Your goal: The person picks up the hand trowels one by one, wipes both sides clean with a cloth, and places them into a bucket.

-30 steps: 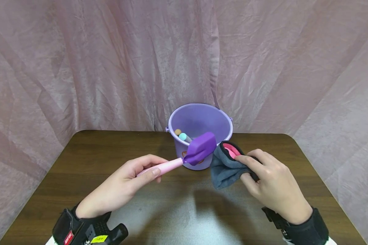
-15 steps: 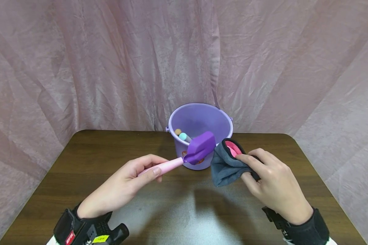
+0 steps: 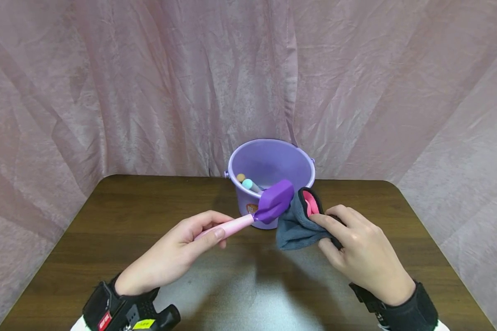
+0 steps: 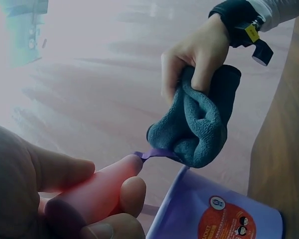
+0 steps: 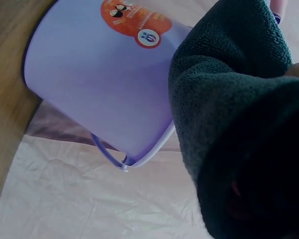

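Observation:
My left hand (image 3: pixel 176 248) holds a toy shovel by its pink handle (image 4: pixel 107 186), thumb on top. The shovel's purple blade (image 3: pixel 274 201) tilts up to the right, in front of the bucket. A folded blue-grey cloth (image 3: pixel 297 227) with black edging and a pink inner side hangs from my right hand (image 3: pixel 362 250), pinched between thumb and fingers. The cloth meets the blade's right edge in the head view. In the left wrist view, the cloth (image 4: pixel 194 119) hides most of the blade. The right wrist view is largely filled by the cloth (image 5: pixel 229 94).
Just behind the shovel and cloth stands a purple bucket (image 3: pixel 242 202) with an orange label (image 5: pixel 134 17). Inside it lie a light-blue-ended stick (image 3: pixel 251 185) and a tan round-ended piece (image 3: pixel 241 177). A pink curtain (image 3: pixel 170 92) hangs behind the wooden table (image 3: pixel 149 197).
My right hand and the cloth have shifted left, against the shovel's blade. My left hand has moved slightly right with the shovel. The bucket stays in place.

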The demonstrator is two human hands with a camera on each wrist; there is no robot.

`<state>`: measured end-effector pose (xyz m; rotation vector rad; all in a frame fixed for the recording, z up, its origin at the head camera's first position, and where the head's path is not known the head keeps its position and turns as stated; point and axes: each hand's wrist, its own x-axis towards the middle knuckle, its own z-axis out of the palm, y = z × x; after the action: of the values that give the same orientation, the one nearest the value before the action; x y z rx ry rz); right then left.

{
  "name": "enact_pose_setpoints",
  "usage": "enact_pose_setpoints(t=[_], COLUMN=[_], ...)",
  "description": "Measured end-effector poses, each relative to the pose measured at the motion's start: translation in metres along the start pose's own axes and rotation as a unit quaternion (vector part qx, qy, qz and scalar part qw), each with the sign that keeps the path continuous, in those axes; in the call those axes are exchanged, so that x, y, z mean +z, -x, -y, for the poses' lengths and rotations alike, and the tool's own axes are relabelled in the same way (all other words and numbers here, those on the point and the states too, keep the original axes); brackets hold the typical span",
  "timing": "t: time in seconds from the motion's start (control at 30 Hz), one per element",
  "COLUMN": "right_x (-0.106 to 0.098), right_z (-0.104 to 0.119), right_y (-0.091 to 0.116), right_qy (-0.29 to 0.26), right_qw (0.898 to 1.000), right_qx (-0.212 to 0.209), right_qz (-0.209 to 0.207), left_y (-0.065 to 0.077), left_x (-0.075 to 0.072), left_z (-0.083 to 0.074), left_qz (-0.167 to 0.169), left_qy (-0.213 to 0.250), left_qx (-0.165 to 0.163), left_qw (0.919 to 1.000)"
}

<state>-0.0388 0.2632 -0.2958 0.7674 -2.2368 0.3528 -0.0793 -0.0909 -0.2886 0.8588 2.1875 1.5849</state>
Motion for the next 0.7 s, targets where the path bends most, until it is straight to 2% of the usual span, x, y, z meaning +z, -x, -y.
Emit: enact_pose_setpoints(t=[0.17, 0.47, 0.7], right_x=[-0.0009, -0.0069, -0.0017], right_z=[-0.0003, -0.0031, 0.0002], right_y=[-0.0002, 0.0011, 0.0006], right_qy=[0.0, 0.011, -0.003], right_qw=[1.0, 1.0, 1.0], right_qx=[0.001, 0.019, -0.002], right_qz=[-0.005, 0.005, 0.001], left_y=[-0.0003, -0.0013, -0.0008], left_x=[0.0013, 0.002, 0.007], left_z=[0.0, -0.0004, -0.001], left_qz=[-0.011, -0.025, -0.018], left_qy=[-0.007, -0.02, -0.019], left_qx=[-0.008, 0.002, -0.012], left_qw=[0.9999, 0.9995, 0.9996])
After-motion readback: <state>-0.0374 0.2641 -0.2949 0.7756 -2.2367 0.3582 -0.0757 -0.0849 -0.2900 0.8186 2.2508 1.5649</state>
